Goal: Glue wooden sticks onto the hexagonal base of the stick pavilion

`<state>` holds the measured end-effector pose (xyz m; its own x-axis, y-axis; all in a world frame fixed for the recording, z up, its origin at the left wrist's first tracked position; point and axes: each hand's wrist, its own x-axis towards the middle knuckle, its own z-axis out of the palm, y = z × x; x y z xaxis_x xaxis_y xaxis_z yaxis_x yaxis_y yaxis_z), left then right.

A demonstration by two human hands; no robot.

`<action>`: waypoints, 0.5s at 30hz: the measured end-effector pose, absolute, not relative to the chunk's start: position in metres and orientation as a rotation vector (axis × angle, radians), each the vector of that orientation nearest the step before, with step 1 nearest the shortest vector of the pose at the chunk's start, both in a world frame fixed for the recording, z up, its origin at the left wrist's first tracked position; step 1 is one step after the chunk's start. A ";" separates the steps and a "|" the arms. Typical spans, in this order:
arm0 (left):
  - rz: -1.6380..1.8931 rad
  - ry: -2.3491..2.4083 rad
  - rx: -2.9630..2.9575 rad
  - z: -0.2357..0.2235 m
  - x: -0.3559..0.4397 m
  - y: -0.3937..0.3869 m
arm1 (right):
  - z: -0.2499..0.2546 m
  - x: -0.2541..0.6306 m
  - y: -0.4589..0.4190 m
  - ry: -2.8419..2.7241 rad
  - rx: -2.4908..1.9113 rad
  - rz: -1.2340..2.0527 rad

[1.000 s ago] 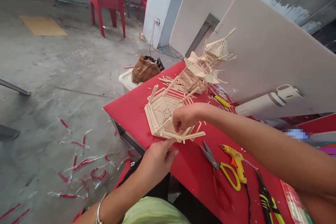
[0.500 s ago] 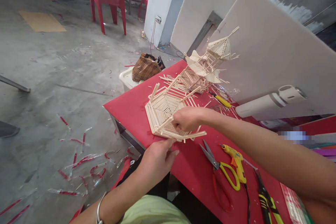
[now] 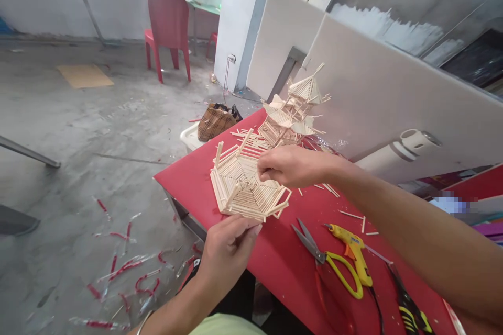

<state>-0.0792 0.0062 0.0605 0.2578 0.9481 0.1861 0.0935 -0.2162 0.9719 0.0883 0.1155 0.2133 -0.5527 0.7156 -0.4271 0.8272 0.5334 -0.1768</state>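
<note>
An eight-sided platform of pale wooden sticks (image 3: 231, 180), with short upright posts on its rim, lies on the red table. At its near edge my left hand (image 3: 230, 246) is closed, thumb and forefinger pinching the rim. Over the platform's right side hovers my right hand (image 3: 288, 165), with its fingers curled together. Anything in those fingers is hidden from view. Behind the platform stands a tiered pagoda-like model (image 3: 293, 107) of similar sticks. Scissors (image 3: 322, 256) with one yellow and one red handle lie to the right, beside a yellow glue gun (image 3: 353, 246).
Pliers (image 3: 406, 293) lie at the red table's (image 3: 184, 167) right side. Loose sticks (image 3: 251, 140) are scattered near the model. A white board (image 3: 393, 94) leans behind. A plaid bag (image 3: 215, 121) rests in a white tub; red-and-clear wrappers (image 3: 133, 261) litter the floor.
The view has tilted upward. My right hand has moved off the post near the platform's front toward its right side. My left hand stays at the near edge, now pinching the rim.
</note>
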 end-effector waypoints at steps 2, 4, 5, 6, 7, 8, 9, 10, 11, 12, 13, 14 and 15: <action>1.062 1.001 1.617 0.062 -0.079 0.003 | 0.237 0.091 0.100 2.603 1.310 -0.540; 1.001 1.001 1.689 0.058 -0.082 -0.001 | 0.257 0.097 0.077 2.644 1.378 -0.657; 0.980 1.011 1.708 0.054 -0.085 -0.003 | 0.262 0.102 0.064 2.587 1.424 -0.789; 0.970 1.030 1.709 0.050 -0.089 -0.005 | 0.264 0.107 0.051 2.469 1.456 -0.971; 0.981 1.064 1.688 0.046 -0.093 -0.008 | 0.261 0.114 0.038 2.322 1.477 -1.164; 1.012 1.107 1.640 0.043 -0.099 -0.010 | 0.254 0.122 0.027 2.195 1.484 -1.311; 1.060 1.159 1.566 0.040 -0.105 -0.011 | 0.244 0.131 0.017 2.151 1.506 -1.379; 1.119 1.217 1.465 0.038 -0.111 -0.013 | 0.229 0.141 0.010 2.175 1.511 -1.389; 1.167 1.275 1.345 0.038 -0.117 -0.013 | 0.213 0.151 0.005 2.214 1.506 -1.389; 1.214 1.324 1.208 0.039 -0.122 -0.013 | 0.194 0.161 0.003 2.252 1.611 -1.397; 1.257 1.352 1.061 0.041 -0.125 -0.013 | 0.175 0.170 0.004 2.243 1.785 -1.448; 1.298 1.354 0.916 0.044 -0.126 -0.011 | 0.155 0.178 0.008 2.213 2.032 -1.505; 1.339 1.335 0.778 0.047 -0.126 -0.009 | 0.137 0.183 0.014 2.137 2.357 -1.580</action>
<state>-0.1258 -0.0093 0.0469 -0.2452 0.9447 -0.2179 -0.2209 0.1644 0.9614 0.1827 0.0139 0.1365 -0.0729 0.9428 -0.3254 0.5873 -0.2232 -0.7780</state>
